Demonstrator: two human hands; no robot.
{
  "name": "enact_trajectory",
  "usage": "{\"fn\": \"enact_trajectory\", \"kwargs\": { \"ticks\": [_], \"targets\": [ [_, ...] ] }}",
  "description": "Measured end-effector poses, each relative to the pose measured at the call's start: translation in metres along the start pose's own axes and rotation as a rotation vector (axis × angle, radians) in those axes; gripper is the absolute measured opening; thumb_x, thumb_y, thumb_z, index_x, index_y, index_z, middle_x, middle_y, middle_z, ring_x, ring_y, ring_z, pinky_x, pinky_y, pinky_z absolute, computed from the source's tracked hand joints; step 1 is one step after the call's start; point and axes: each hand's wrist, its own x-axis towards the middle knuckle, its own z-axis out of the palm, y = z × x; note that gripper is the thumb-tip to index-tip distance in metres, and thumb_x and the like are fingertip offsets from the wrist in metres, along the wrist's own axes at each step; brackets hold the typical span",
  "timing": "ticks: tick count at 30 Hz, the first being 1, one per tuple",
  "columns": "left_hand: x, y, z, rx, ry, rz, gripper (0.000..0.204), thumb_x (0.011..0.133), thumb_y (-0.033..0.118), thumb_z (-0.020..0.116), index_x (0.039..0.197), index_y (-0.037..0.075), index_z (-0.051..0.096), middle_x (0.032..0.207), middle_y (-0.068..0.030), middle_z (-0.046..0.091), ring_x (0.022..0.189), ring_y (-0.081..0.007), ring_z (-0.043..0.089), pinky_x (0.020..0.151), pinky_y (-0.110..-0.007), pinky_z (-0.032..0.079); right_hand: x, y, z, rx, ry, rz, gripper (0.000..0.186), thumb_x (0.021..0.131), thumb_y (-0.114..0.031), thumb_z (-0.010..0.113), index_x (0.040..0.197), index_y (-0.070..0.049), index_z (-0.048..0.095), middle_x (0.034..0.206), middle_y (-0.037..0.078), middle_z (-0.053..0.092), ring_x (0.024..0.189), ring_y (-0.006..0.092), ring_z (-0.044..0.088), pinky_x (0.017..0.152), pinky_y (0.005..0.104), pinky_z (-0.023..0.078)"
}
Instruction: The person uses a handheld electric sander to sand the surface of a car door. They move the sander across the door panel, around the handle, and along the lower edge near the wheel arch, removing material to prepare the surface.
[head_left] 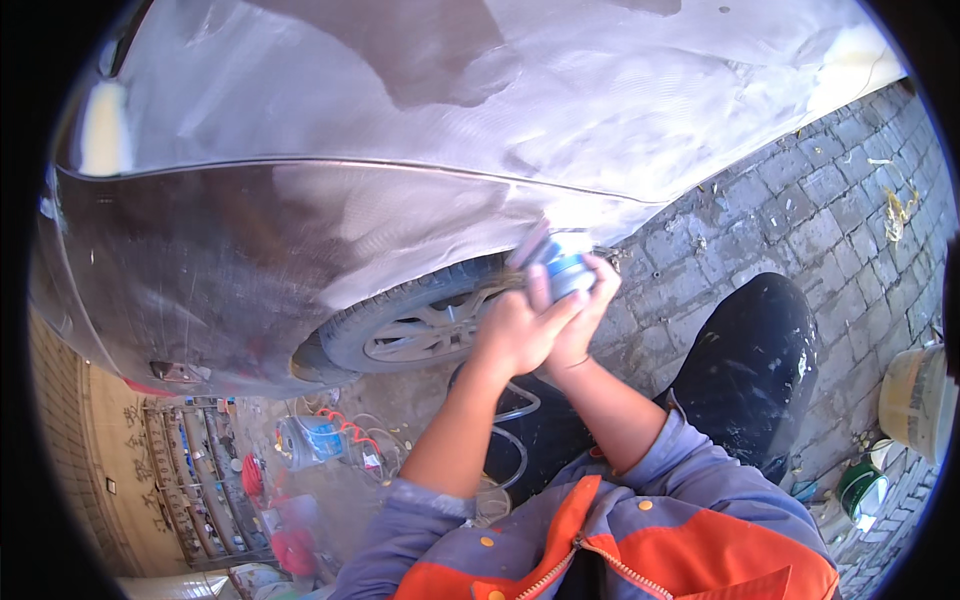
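Observation:
Both of my hands are closed round a small blue and silver power sander [568, 268], blurred by motion. My left hand [515, 328] wraps it from the left, and my right hand [592, 305] grips it from the right. Its grey pad is tilted against the sanded car body [420, 240], at the edge of the wheel arch. Just left of the sander is the car wheel [425, 330], with a silver rim. Dull grey patches and swirl marks cover the panel. A clear hose [520, 440] hangs below my forearms; where it joins the sander is hidden.
Grey paving bricks [720, 240] lie to the right. A whitish bucket [915, 400] and a green tin [862, 490] stand at the right edge. At the lower left are a blue-labelled container [308, 442], a coiled orange hose [350, 430] and a shelf rack [205, 480].

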Motion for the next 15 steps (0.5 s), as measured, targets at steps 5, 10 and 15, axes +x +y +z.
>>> {"fn": "enact_trajectory", "kwargs": {
  "ticks": [5, 10, 15],
  "targets": [
    [-0.026, -0.027, -0.015, -0.233, 0.102, 0.051, 0.074, 0.091, 0.068, 0.072, 0.091, -0.006, 0.077, 0.08, -0.0298, 0.074, 0.09, -0.0408, 0.08, 0.077, -0.047, 0.059, -0.009, -0.038, 0.008, 0.054, -0.102, -0.126, 0.069, 0.078, -0.023, 0.093, 0.132, -0.007, 0.054, 0.12, 0.019, 0.051, 0.115, 0.0352, 0.051, 0.098, 0.0492, 0.044],
    [0.022, 0.019, 0.025, 0.073, -0.052, -0.053, 0.085, 0.088, 0.077, 0.065, 0.096, -0.006, 0.079, 0.09, -0.034, 0.075, 0.098, -0.0478, 0.077, 0.088, -0.051, 0.059, 0.011, 0.032, -0.013, 0.06, 0.01, 0.182, 0.069, 0.082, -0.03, 0.094, 0.13, -0.003, 0.052, 0.123, 0.017, 0.052, 0.117, 0.0325, 0.052, 0.103, 0.0461, 0.044],
    [0.042, 0.036, 0.052, 0.222, -0.062, -0.109, 0.094, 0.084, 0.083, 0.062, 0.101, -0.009, 0.079, 0.098, -0.038, 0.073, 0.108, -0.0505, 0.073, 0.097, -0.053, 0.057, 0.014, 0.069, -0.018, 0.218, 0.039, 0.403, 0.076, 0.082, -0.033, 0.095, 0.134, -0.003, 0.049, 0.126, 0.015, 0.05, 0.119, 0.0297, 0.051, 0.106, 0.0445, 0.042]
  ]
}}
